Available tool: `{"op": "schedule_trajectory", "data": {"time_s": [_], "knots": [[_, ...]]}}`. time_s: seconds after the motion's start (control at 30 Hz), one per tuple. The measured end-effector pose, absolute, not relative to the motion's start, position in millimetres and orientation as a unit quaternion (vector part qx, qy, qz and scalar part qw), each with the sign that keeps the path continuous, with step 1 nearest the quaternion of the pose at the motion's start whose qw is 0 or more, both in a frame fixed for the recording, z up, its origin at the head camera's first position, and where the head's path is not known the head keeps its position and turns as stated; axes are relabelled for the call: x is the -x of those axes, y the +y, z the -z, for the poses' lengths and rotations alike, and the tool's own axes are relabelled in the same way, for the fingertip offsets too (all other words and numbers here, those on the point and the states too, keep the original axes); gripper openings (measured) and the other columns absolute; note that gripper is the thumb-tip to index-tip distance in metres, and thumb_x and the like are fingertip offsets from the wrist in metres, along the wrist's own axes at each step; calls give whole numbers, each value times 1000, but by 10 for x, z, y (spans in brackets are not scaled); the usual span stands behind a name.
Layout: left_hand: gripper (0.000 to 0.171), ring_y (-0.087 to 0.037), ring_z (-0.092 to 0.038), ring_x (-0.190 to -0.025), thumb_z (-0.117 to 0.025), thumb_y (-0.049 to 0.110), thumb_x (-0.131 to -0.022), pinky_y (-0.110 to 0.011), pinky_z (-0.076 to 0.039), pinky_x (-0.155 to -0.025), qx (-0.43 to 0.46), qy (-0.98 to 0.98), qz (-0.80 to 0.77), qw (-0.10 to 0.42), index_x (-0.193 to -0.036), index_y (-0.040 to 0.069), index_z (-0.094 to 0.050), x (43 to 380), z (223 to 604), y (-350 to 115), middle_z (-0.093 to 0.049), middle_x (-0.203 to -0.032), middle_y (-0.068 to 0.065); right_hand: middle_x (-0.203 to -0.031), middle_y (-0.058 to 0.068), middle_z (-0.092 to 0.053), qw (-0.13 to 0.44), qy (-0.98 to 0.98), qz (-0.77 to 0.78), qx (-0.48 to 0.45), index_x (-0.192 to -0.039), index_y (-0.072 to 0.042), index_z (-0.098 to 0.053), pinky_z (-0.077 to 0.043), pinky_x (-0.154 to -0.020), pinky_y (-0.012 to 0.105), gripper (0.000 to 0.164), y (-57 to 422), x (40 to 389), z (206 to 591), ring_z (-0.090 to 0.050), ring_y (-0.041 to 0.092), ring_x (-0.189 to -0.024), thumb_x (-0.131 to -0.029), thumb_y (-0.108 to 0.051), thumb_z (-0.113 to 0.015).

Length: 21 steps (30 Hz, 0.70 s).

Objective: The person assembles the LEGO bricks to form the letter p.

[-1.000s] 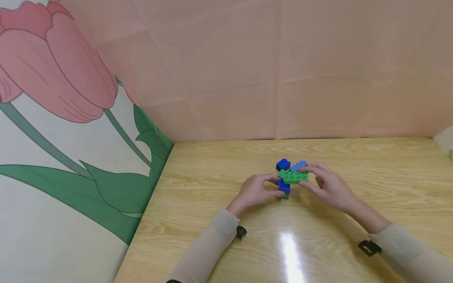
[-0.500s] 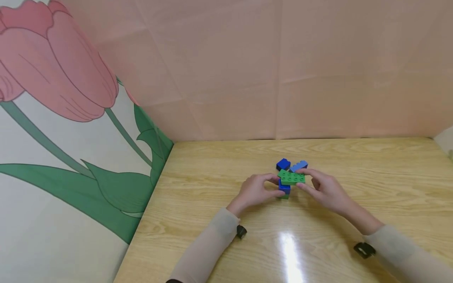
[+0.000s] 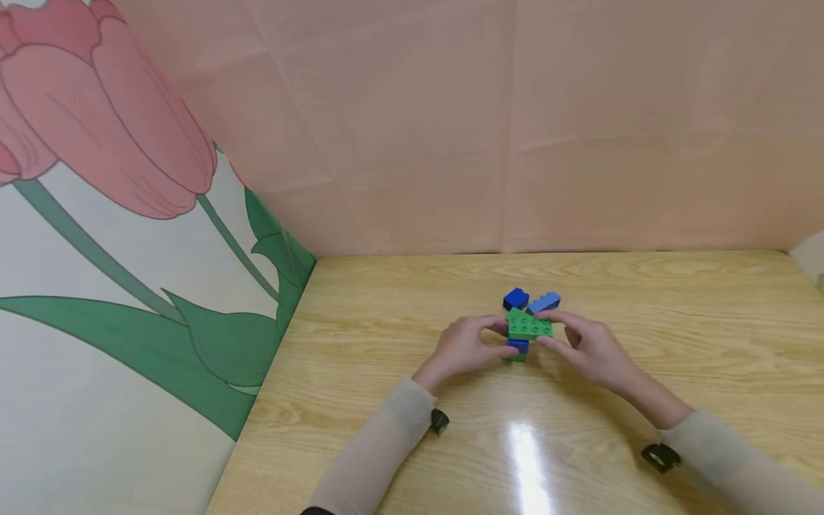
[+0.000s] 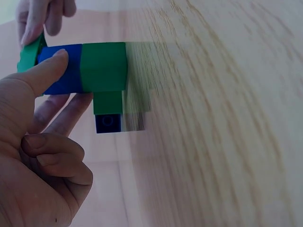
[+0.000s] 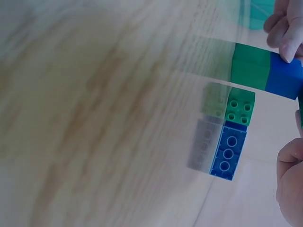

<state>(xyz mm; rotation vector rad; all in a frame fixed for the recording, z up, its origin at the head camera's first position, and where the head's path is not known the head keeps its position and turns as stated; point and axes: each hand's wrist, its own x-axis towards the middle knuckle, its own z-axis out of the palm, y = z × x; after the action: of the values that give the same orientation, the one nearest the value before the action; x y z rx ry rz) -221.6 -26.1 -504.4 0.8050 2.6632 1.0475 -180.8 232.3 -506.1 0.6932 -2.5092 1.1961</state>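
Note:
In the head view my left hand (image 3: 466, 347) grips a blue brick (image 3: 518, 346) between thumb and fingers. This brick sits on a green brick (image 4: 104, 66) that stands on the table. My right hand (image 3: 595, 350) pinches the right end of a longer green brick (image 3: 529, 327), studs up, over the blue one. The left wrist view has this green brick (image 4: 29, 56) at the top of the stack, close against the blue; whether they are joined I cannot tell. Much of the blue brick's top is hidden beneath it.
Just behind the stack lie another green brick (image 5: 240, 106), a dark blue brick (image 3: 516, 298) and a lighter blue brick (image 3: 543, 302) tipped on its side. The wooden table (image 3: 386, 286) ends at a pink cloth backdrop (image 3: 412, 143); a tulip-printed panel (image 3: 161, 143) stands at left.
My right hand has carried the longer green brick left and slightly nearer, so it covers more of the blue brick. My left hand has stayed in place.

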Motion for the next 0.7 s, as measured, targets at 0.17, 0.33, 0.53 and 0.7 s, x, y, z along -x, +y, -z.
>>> {"op": "schedule_trajectory", "data": {"time_s": [0.17, 0.33, 0.53, 0.7], "knots": [[44, -6, -62, -119, -77, 55, -90, -38, -48, -101, -269, 892, -354, 86, -128, 34, -71, 2216, 5046, -258, -69, -116, 25, -59, -8, -34, 135, -868, -414, -240, -126, -14, -72, -31, -44, 23, 39, 2318, 1803, 5080, -30, 3, -51, -90, -7, -82], [42, -2, -61, -118, -78, 54, -90, -38, -48, -102, -270, 891, -355, 85, -126, 34, -71, 2213, 5041, -263, -69, -117, 25, -61, -10, -33, 147, -867, -404, -253, -124, -13, -73, -30, -45, 21, 40, 2325, 1817, 5094, -29, 2, -53, -87, -4, -84], [41, -4, -61, -118, -78, 53, -91, -39, -48, -102, -269, 891, -356, 87, -126, 33, -72, 2213, 5037, -264, -69, -117, 24, -63, -12, -34, 182, -860, -377, -290, -124, -11, -73, -28, -46, 17, 45, 2325, 1830, 5091, -30, 2, -52, -82, 0, -86], [42, -9, -64, -118, -79, 52, -90, -37, -49, -100, -264, 889, -362, 93, -126, 32, -72, 2206, 5033, -263, -70, -116, 22, -75, -12, -55, 214, -859, -345, -313, -123, -9, -73, -27, -46, 13, 48, 2317, 1830, 5080, -30, 1, -51, -78, 0, -89]]}}
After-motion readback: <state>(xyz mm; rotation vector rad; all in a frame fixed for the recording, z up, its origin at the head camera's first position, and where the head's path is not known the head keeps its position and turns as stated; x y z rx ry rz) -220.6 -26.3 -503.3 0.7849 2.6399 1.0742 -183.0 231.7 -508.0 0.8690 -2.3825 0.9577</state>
